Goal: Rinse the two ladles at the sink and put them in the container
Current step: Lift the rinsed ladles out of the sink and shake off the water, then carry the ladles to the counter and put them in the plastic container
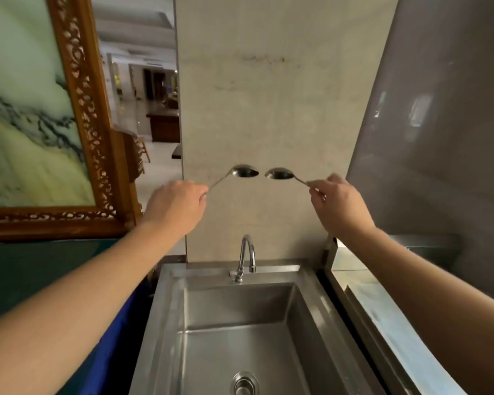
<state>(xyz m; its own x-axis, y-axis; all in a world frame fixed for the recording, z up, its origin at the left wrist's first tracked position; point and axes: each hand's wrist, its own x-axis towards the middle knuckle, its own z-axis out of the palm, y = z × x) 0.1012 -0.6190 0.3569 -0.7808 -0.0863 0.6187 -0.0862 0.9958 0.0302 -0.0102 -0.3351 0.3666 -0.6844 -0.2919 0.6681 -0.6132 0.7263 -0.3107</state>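
Observation:
I hold two small metal ladles up in front of the beige wall, well above the sink. My left hand grips the handle of the left ladle. My right hand pinches the handle of the right ladle. Their bowls face up and nearly meet, a small gap between them. Below stands the steel sink with its curved tap; no water runs. The drain shows at the bottom. No container is in view.
A framed landscape painting with a carved wooden frame leans at the left over a dark green counter. A steel counter runs along the sink's right side under a grey glossy wall panel. An open hall lies behind.

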